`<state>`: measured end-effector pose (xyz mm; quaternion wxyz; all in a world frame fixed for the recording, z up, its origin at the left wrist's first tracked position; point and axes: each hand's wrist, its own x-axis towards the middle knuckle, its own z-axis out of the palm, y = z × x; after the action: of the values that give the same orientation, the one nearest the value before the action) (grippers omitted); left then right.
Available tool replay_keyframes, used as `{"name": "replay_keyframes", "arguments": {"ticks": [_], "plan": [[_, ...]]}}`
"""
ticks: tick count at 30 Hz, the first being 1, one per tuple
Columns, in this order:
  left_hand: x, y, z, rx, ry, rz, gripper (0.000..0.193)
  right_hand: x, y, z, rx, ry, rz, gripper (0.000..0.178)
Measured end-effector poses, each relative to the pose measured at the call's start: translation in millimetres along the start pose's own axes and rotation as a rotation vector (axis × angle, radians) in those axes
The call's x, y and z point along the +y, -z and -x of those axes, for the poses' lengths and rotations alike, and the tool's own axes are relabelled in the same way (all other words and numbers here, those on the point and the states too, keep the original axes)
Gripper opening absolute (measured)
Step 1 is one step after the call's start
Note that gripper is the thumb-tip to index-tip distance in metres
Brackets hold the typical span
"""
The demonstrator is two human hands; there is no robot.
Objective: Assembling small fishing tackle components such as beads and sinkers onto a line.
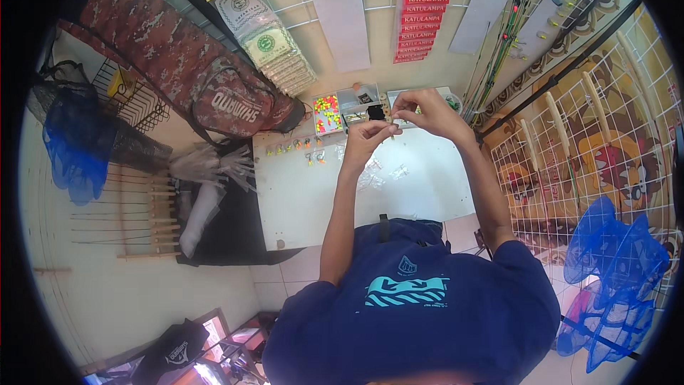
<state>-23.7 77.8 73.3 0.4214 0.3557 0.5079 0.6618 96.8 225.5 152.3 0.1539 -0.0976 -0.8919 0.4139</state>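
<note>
Centrally, left hand (369, 142): pinching tiny piece (392, 137)
Right hand (432, 113): narrow pinch, contents unclear, blocking tray (449, 90)
Bright beads (328, 110): upper middle

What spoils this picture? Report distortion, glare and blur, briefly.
Head view: fisheye bowing toward a black rim; head view: clear packets nearly washed out on the white table; head view: bright glare at lower left; head view: the small item at the left hand too small to make out.

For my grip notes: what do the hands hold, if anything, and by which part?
The left hand pinches a tiny yellowish piece between its fingertips, gripped part unclear; for the right hand, I cannot tell.
</note>
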Motion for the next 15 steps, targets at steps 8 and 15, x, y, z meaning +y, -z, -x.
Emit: {"name": "replay_keyframes", "arguments": {"ticks": [8, 15], "plan": [[-32, 3, 10, 0.187, 0.116, 0.516, 0.017, 41, -54, 24, 0.562, -0.143, -0.247, 0.015], [-38, -3, 15, 0.23, 0.147, 0.563, 0.015, 46, -101, 63, 0.456, -0.312, -0.441, 0.016]]}}
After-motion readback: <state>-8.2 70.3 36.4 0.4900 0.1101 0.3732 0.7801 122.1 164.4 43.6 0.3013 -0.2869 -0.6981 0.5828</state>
